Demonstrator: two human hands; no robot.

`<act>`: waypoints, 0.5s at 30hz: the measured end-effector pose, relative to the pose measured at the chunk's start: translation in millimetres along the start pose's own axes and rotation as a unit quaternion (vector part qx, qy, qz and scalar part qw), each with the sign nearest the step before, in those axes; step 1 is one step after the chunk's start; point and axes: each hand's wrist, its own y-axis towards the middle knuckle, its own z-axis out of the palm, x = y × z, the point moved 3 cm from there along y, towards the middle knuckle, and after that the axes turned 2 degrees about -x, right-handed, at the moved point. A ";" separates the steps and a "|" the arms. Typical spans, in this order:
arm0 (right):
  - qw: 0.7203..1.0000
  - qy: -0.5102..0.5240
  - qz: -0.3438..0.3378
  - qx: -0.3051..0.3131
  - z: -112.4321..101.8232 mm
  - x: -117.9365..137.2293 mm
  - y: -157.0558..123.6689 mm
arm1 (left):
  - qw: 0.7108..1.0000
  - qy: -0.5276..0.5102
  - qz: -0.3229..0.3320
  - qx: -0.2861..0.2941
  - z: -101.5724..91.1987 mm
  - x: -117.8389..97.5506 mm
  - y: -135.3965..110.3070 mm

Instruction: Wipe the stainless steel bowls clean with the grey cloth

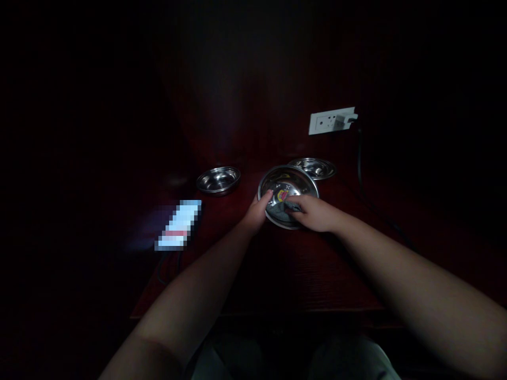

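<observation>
A shiny metal bowl with a yellow and pink sticker inside is tilted toward me above the table. My left hand grips its left rim, thumb over the edge and the other fingers hidden behind. Inside the bowl, my right hand presses a grey cloth against the lower wall, just below the sticker. The fingers of that hand are closed on the cloth. Behind the held bowl and partly covered by it lies another metal bowl. A further metal bowl sits to the left.
A lit, blurred-out screen stands at the left, with a cable below it. On the back wall is a white socket plate with a plug; its black cord runs down to the dark red table. The surroundings are very dark.
</observation>
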 end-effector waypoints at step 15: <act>0.999 0.012 -0.044 -0.025 2.3 5.5 -0.4 | 1.000 0.001 -0.001 -0.004 2.3 -1.4 -0.7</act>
